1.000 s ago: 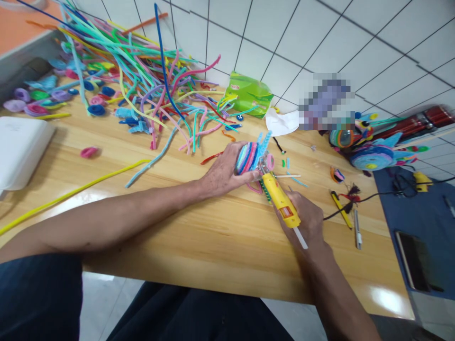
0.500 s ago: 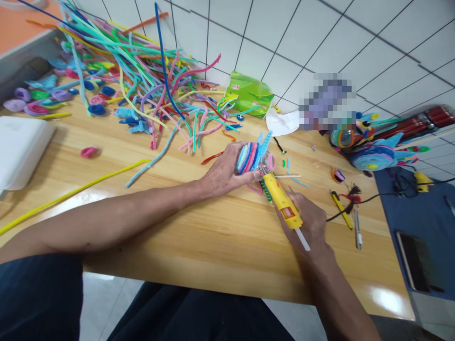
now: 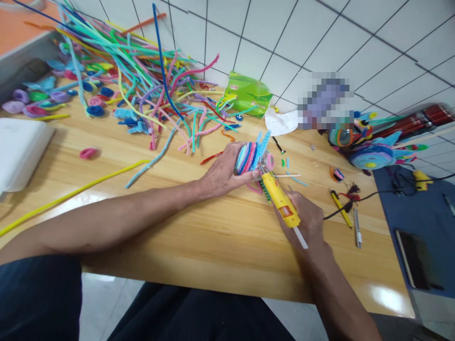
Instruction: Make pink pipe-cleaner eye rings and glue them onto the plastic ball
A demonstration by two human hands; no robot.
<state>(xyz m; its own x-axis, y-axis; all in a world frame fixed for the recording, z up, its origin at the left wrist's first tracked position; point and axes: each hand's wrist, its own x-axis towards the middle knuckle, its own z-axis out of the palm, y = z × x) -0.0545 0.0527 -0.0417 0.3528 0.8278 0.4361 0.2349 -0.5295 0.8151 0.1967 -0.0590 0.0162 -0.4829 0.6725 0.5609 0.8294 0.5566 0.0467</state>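
Right hand [image 3: 308, 215] — glue gun [image 3: 280, 198] — seemingly unmoved.

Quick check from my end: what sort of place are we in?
Probably a craft workspace, though home or workshop I can't tell: colourful pipe cleaners are heaped on a wooden table by a tiled wall, and the right hand holds a yellow glue gun.

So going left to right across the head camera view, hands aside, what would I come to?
White box-shaped object → small pink coil → striped pipe-cleaner piece → yellow glue gun → slim yellow tool → slim silver tool → smartphone. Overlapping things are left out.
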